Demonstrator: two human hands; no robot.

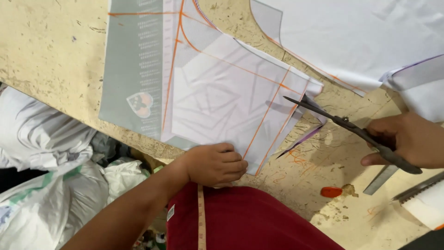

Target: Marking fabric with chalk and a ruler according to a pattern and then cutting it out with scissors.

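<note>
Scissors (pixel 344 124) with long dark metal blades sit in the right hand (pixel 409 141), whose fingers are curled through and around the black handles; the blades stand slightly parted, their tips at the right edge of a folded white fabric piece (pixel 231 99). That fabric is thin and smooth, faintly printed with pale grey angular shapes, and crossed by straight and curved orange chalk lines. Its left part is a grey-green band carrying a small shield-shaped badge in orange and white. The left hand (pixel 215 164) rests knuckles-up on the fabric's near edge, fingers bent under into a loose fist that presses the cloth flat against the counter (pixel 51 51).

The counter is a pale, yellowish board, scuffed, pitted and marked with stray orange strokes. Just under the scissor blades a narrow purple-edged sliver of cloth (pixel 300 140) lies on it. Below the right hand sits a small flat orange piece of tailor's chalk (pixel 331 191), and nearer the wrist a metal ruler (pixel 380 179) angles out from beneath it. Beyond the scissors spreads more white cloth (pixel 360 37), bearing a curved orange line. A yellowish measuring tape (pixel 201 217) hangs down over the person's dark red shirt (pixel 249 220), close behind the left hand. Left of that forearm, crumpled white plastic bags (pixel 41 157) bulge below the counter edge.
</note>
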